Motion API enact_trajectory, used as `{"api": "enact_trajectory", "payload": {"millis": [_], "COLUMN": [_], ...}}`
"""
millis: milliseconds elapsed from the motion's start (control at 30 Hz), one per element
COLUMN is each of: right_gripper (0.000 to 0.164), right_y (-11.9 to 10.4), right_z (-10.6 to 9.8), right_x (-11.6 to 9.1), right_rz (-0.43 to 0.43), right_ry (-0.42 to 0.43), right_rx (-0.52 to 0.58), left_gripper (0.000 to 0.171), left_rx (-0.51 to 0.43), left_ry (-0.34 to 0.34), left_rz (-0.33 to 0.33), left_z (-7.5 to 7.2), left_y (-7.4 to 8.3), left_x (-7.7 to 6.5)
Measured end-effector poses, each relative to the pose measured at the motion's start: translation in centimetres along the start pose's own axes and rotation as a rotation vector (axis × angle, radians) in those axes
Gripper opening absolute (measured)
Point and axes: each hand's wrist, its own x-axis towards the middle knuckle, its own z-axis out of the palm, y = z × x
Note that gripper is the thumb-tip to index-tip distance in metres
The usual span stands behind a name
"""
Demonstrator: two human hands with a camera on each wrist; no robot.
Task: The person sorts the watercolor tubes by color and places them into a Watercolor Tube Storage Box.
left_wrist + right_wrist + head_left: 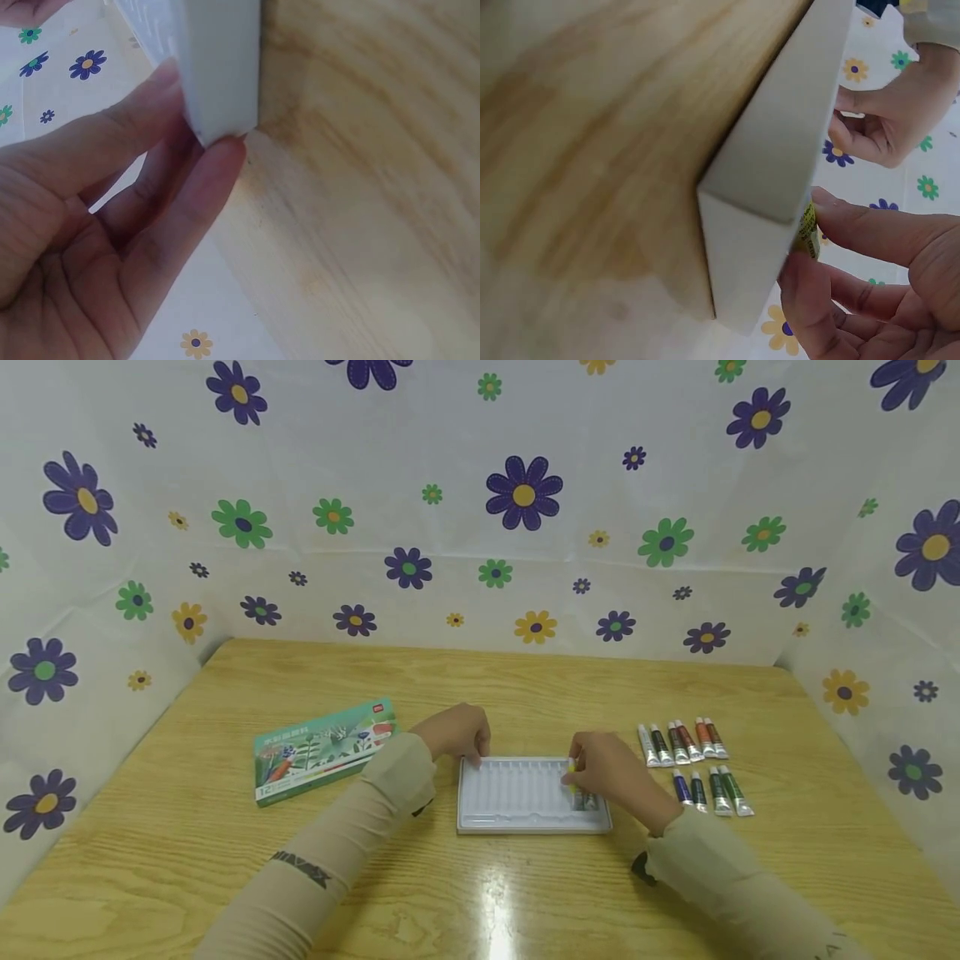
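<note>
A white slotted paint tray (502, 789) lies on the table in front of me. My left hand (459, 732) holds its far left corner; the left wrist view shows thumb and finger pinching the tray's edge (221, 67). Over the right end of the tray, my right hand (613, 772) pinches a small yellow paint tube (807, 231) between thumb and fingers. Silvery paint tubes (590, 802) sit in the rightmost slots, partly hidden by that hand. The slots to the left hold nothing.
Right of the tray, two rows of paint tubes lie on the wooden table (300, 877), a back row (678, 742) and a front row (720, 790). At left lies a green illustrated paint box (322, 752), partly behind my left sleeve. Flower-patterned cloth (450, 452) surrounds the table.
</note>
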Motion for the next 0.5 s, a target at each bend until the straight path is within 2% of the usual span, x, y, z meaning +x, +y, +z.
{"api": "enact_trajectory", "payload": {"millis": [333, 500], "right_gripper": [0.018, 0.011], "right_y": [-0.32, -0.16], "right_z": [-0.18, -0.53], "right_x": [-0.01, 0.18], "right_rz": [-0.078, -0.109], "right_ry": [0.021, 0.002], "right_rx": [-0.146, -0.171], "left_gripper": [0.005, 0.006], "left_rx": [0.005, -0.005], "left_ry": [-0.005, -0.009], "left_rz": [0.006, -0.002], "left_z": [-0.16, -0.19], "left_y": [-0.03, 0.02], "left_x": [0.06, 0.0]}}
